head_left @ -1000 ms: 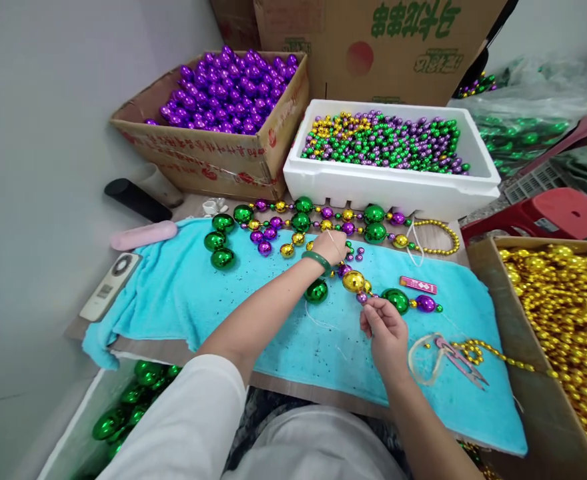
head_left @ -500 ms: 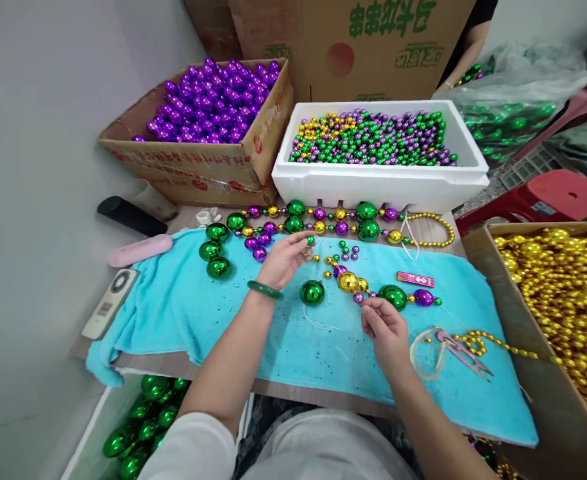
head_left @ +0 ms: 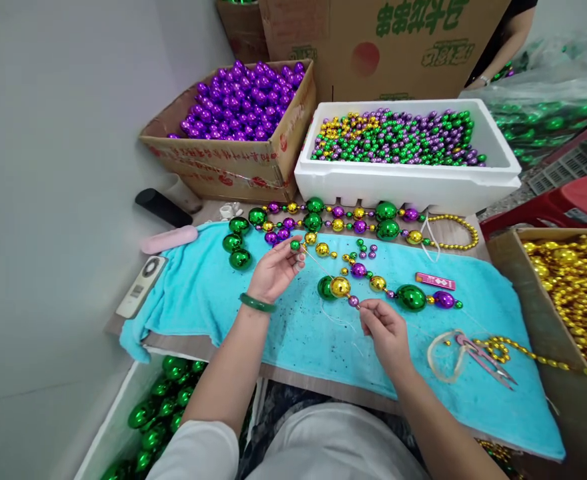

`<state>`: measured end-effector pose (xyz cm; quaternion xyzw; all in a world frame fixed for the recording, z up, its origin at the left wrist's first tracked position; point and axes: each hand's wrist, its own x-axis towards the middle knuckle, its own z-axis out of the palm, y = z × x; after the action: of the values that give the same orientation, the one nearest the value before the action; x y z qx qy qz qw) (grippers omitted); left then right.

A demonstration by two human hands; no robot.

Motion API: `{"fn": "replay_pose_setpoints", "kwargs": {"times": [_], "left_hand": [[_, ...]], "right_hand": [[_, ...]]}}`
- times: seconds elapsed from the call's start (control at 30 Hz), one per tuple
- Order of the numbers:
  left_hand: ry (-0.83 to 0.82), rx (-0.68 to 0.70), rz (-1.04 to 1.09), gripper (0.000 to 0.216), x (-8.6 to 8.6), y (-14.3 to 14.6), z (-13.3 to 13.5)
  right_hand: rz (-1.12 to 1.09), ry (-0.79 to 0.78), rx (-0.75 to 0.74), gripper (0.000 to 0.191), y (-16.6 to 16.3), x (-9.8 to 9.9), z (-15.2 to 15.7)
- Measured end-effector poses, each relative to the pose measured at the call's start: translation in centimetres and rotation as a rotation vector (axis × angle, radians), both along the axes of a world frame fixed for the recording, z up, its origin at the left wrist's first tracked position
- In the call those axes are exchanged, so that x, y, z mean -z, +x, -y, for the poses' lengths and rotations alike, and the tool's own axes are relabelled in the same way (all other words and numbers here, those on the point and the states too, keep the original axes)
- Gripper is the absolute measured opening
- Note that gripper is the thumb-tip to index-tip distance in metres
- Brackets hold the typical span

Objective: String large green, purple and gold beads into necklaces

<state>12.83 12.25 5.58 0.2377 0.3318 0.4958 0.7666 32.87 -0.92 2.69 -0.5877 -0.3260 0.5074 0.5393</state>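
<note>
My left hand (head_left: 273,270), with a green bangle on the wrist, pinches a thin needle or thread end with a small green bead (head_left: 296,245) at its fingertips. My right hand (head_left: 384,329) pinches the thread just past a small purple bead (head_left: 353,301). Between the hands a gold ball (head_left: 340,287) hangs on the taut thread. The strung strand goes on to the right over the turquoise towel (head_left: 198,293): gold bead, big green ball (head_left: 411,297), purple bead (head_left: 444,299). A loose green ball (head_left: 325,288) lies behind the gold one.
A finished bead strand (head_left: 353,220) lies along the towel's far edge. Behind stand a cardboard box of purple balls (head_left: 243,100) and a white foam box of mixed beads (head_left: 398,137). Gold beads fill a box (head_left: 573,280) at right. Thread snips (head_left: 483,353), a remote (head_left: 141,287) and a bin of green balls (head_left: 158,407) lie nearby.
My left hand drew back from the loose beads to the left, pulling the thread taut with a green bead at its tip. The gold ball lifted off the towel. My right hand stayed put.
</note>
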Motion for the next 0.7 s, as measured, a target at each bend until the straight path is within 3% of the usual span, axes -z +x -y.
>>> {"fn": "replay_pose_setpoints", "kwargs": {"times": [0.27, 0.43, 0.6, 0.7], "left_hand": [[0.009, 0.008, -0.031, 0.019, 0.3, -0.3, 0.3], [0.101, 0.039, -0.203, 0.026, 0.8, -0.8, 0.6], [0.190, 0.202, -0.421, 0.021, 0.8, 0.0, 1.7], [0.201, 0.332, -0.441, 0.020, 0.6, 0.9, 2.7]], "right_hand": [[0.048, -0.009, -0.021, 0.023, 0.3, -0.1, -0.1], [0.090, -0.016, -0.086, 0.024, 0.8, 0.7, -0.3], [0.069, -0.088, -0.166, 0.028, 0.2, 1.6, -0.4], [0.017, -0.103, -0.172, 0.029, -0.5, 1.6, -0.6]]}}
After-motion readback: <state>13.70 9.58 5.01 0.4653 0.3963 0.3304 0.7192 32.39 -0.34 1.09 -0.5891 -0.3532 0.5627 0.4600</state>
